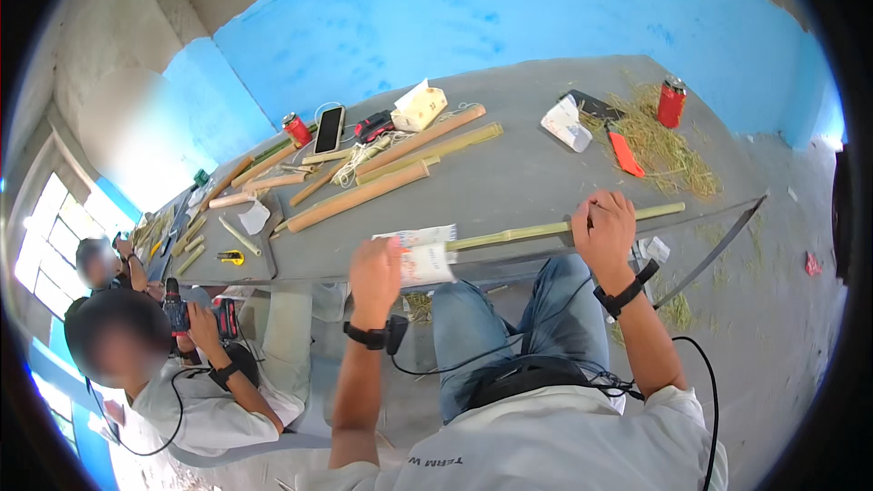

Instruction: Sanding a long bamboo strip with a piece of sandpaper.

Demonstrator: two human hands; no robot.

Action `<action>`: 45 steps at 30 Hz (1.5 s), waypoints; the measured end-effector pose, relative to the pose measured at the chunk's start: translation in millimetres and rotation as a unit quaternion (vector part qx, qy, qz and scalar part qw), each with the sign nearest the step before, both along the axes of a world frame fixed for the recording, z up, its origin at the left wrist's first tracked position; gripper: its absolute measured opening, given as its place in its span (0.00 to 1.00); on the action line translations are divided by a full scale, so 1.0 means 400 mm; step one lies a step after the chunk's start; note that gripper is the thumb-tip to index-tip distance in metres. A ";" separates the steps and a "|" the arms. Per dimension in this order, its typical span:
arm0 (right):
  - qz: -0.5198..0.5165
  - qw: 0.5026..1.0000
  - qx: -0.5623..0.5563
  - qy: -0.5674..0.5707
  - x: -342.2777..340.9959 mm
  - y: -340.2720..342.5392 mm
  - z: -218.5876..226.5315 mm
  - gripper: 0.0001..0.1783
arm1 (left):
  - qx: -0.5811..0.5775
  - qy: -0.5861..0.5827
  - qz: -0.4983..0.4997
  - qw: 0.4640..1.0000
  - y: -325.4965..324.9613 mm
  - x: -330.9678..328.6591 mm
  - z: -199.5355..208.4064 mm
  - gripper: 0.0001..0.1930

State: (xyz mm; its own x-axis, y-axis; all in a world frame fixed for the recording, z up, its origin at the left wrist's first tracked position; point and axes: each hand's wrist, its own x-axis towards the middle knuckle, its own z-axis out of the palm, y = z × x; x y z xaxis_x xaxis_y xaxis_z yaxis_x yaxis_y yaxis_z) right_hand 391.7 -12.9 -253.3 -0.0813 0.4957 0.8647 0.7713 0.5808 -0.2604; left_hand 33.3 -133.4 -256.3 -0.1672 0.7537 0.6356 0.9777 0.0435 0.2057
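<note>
A thin green bamboo stick lies sideways along the table's near edge, above my knees. My right hand is closed round it near its right end, which sticks out beyond the fist. At the other end a white sheet with red print is folded about the stick, covering that end. My left hand is closed on the sheet's left side; its fingertips are partly hidden. Whether it also grips the stick through the sheet, I cannot tell.
Several bamboo lengths and tangled white string lie left on the grey table. Back right are an orange-handled tool, shavings and a red can. A co-worker with a drill sits left.
</note>
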 end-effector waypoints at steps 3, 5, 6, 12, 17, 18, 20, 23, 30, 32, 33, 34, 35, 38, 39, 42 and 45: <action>-0.003 1.000 -0.007 -0.009 0.001 0.000 -0.011 0.15 | 0.021 -0.018 0.003 1.000 -0.011 -0.050 -0.006 0.24; -0.013 0.999 -0.033 -0.016 0.002 0.000 -0.017 0.16 | 0.024 -0.009 0.018 1.000 -0.010 -0.063 -0.015 0.25; -0.004 0.999 -0.035 -0.015 0.002 0.001 -0.019 0.17 | 0.050 -0.001 -0.012 0.999 -0.006 -0.064 -0.021 0.25; 0.012 1.000 -0.013 -0.006 0.002 0.000 -0.019 0.19 | 0.134 0.002 0.006 0.991 0.017 -0.050 -0.043 0.22; 0.006 1.000 -0.011 -0.003 0.003 0.000 -0.016 0.19 | 0.101 0.005 0.032 0.994 0.010 -0.056 -0.037 0.26; 0.006 1.000 -0.010 -0.006 0.003 0.000 -0.017 0.19 | 0.094 0.000 0.009 0.995 0.008 -0.057 -0.036 0.25; 0.006 1.000 -0.015 -0.010 0.003 0.000 -0.019 0.19 | 0.097 0.007 0.043 0.994 0.009 -0.057 -0.037 0.25; 0.015 1.000 -0.013 -0.006 0.002 0.001 -0.023 0.19 | 0.114 0.019 0.043 0.992 0.016 -0.055 -0.044 0.23; 0.020 1.000 -0.013 -0.003 0.001 0.004 -0.027 0.19 | 0.149 0.025 0.009 0.988 0.025 -0.060 -0.048 0.23; 0.022 1.000 -0.011 -0.005 0.001 0.006 -0.031 0.19 | 0.154 0.029 0.024 0.987 0.024 -0.060 -0.047 0.23; 0.021 1.000 -0.007 -0.008 0.002 0.006 -0.034 0.19 | 0.142 0.018 0.006 0.990 0.023 -0.060 -0.047 0.23; 0.008 1.000 0.000 -0.002 0.002 0.007 -0.036 0.19 | 0.150 0.023 0.024 0.988 0.023 -0.059 -0.047 0.23; 0.019 1.000 -0.002 -0.014 0.003 0.009 -0.039 0.19 | 0.141 0.024 0.028 0.989 0.022 -0.058 -0.047 0.23; 0.018 1.000 0.005 -0.012 0.006 0.013 -0.037 0.20 | 0.134 0.022 0.031 0.990 0.021 -0.055 -0.044 0.23; 0.021 1.000 0.000 -0.019 0.007 0.014 -0.033 0.20 | 0.131 0.018 0.015 0.991 0.021 -0.054 -0.042 0.24; 0.019 0.998 -0.005 -0.058 0.005 0.010 -0.010 0.21 | 0.104 0.037 0.054 0.992 0.021 -0.051 -0.033 0.24; -0.002 0.995 -0.003 -0.096 -0.015 -0.003 0.019 0.24 | 0.073 0.016 0.062 0.995 0.022 -0.042 -0.016 0.25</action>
State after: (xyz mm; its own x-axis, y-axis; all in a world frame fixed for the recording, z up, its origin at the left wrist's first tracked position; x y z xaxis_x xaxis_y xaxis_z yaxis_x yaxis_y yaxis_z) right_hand 385.7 -14.3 -245.6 -0.2424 0.5005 0.8311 0.8089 0.5773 -0.1117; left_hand 16.5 -124.5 -262.7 -0.2310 0.6278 0.7433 0.9728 0.1351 0.1883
